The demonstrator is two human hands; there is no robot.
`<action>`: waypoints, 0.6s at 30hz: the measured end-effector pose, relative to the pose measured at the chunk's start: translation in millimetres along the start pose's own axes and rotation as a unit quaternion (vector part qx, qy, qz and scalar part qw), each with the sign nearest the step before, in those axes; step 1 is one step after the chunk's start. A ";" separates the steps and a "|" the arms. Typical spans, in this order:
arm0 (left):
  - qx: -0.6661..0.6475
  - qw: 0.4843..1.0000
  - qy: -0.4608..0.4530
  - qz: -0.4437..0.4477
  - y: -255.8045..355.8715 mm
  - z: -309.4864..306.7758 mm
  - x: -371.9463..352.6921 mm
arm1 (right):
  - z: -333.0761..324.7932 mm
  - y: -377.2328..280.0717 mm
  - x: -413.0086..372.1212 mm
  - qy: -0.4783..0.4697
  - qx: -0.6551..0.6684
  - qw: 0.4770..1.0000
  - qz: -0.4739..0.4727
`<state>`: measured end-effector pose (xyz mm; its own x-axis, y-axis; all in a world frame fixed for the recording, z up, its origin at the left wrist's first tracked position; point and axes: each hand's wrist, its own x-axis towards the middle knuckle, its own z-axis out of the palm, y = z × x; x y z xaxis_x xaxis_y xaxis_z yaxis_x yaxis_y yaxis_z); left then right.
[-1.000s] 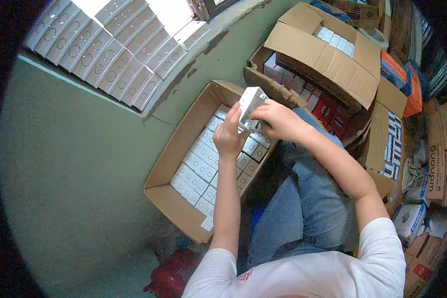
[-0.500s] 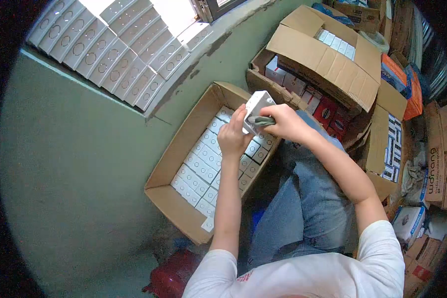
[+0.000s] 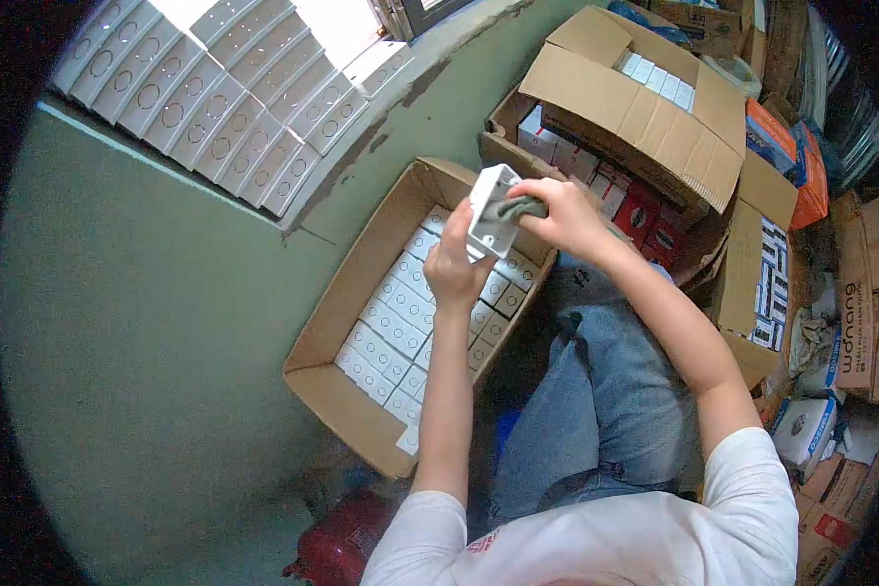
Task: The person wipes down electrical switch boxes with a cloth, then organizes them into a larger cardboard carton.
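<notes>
A white plastic electrical back box [image 3: 499,234] is held up over the carton, tilted, with its hollow side facing me and to the right. My left hand [image 3: 453,262] is closed around its left side. In my right hand [image 3: 564,217] a grey-green cloth [image 3: 516,208] is pinched, and part of it reaches inside the hollow of the box. Beneath both hands stands an open cardboard carton [image 3: 337,405], holding rows of similar white boxes [image 3: 393,313] with round marks on their sides.
More white boxes [image 3: 200,103] are stacked in rows on the window sill at upper left. Open cartons [image 3: 645,122] with packaged goods stand to the right, beside my knees. A green wall [image 3: 156,322] borders the carton on the left. Something red [image 3: 337,542] lies at the bottom.
The back box has turned so that more of its hollow inside faces me. My right hand has moved slightly up and right, with the cloth now inside the box.
</notes>
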<state>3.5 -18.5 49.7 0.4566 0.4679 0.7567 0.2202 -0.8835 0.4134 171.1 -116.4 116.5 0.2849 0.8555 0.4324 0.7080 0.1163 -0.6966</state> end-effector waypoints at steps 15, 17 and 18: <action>-0.050 0.999 0.021 -0.004 14.5 6.4 0.9 | 4.0 -8.3 -3.0 0.137 -0.160 0.974 0.084; -0.055 0.998 0.020 -0.011 17.8 8.9 0.7 | 2.4 0.4 -1.4 0.120 -0.058 0.980 0.148; -0.060 0.998 0.023 -0.017 18.8 10.2 1.0 | 3.7 0.3 -0.8 0.122 -0.021 0.983 0.135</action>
<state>16.9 -34.8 53.0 0.4097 0.4998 0.7631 0.1287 -0.8598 0.4941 168.8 -115.2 113.8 0.6083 0.7057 0.3632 0.6102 -0.1233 -0.7826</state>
